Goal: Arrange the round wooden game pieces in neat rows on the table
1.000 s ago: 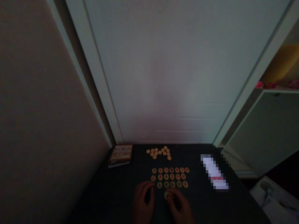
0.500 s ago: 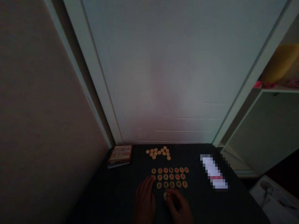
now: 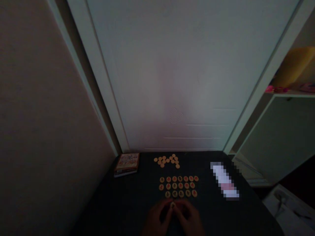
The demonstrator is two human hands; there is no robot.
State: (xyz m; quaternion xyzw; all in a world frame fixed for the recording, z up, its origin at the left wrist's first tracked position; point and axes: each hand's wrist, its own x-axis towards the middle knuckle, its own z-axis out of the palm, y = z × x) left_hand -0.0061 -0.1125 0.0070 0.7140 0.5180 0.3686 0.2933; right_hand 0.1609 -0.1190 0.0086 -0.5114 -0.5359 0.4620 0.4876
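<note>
The left hand (image 3: 156, 218) and right hand (image 3: 189, 218) meet at the near edge of the view, cut off at the wrists and dark in the dim light. Their fingers (image 3: 167, 207) are closed around a small round tan game piece (image 3: 173, 205), which shows only as a sliver between the fingertips. Just beyond lie neat rows of round tan discs with red and dark markings (image 3: 179, 186) on the dark surface (image 3: 118, 203), the markings too small to read. Farther off sit a loose cluster of plain tan discs (image 3: 166, 160) and, to the left, a patterned rectangular box (image 3: 126, 164). To the right lies a white-and-pink object (image 3: 224, 180), too pixelated to identify.
</note>
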